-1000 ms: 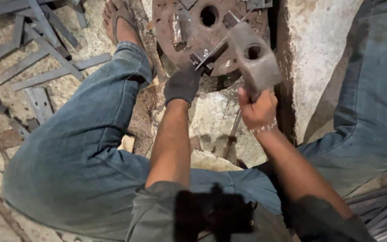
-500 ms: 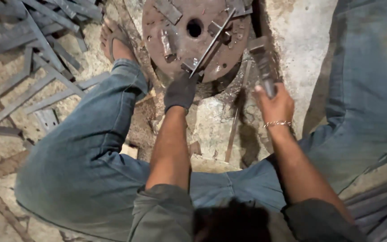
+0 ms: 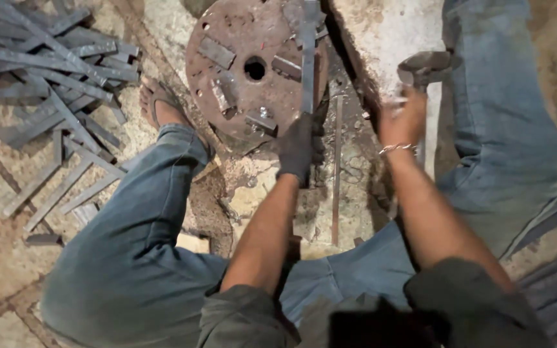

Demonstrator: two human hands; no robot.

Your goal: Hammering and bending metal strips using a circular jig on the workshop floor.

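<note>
My left hand [image 3: 300, 147], in a dark glove, grips the near end of a flat metal strip [image 3: 308, 58] that lies upright across a round rusty steel plate [image 3: 233, 84]. The plate has a centre hole and several small blocks welded on it. My right hand [image 3: 402, 120], bare with a thin bracelet, holds a hammer [image 3: 424, 66] by its handle, with the head to the right of the plate over a pale stone block [image 3: 388, 38].
A pile of flat metal strips [image 3: 46, 84] lies on the ground at the left. A thin rod [image 3: 336, 167] lies between my hands. My legs in blue jeans [image 3: 130, 258] spread to both sides, and my sandalled foot [image 3: 159, 103] rests beside the plate. More strips [image 3: 556, 258] lie at right.
The hammer has moved from over the plate to the right and lower. The strip has turned from a slant to upright across the plate, still in my gloved left hand.
</note>
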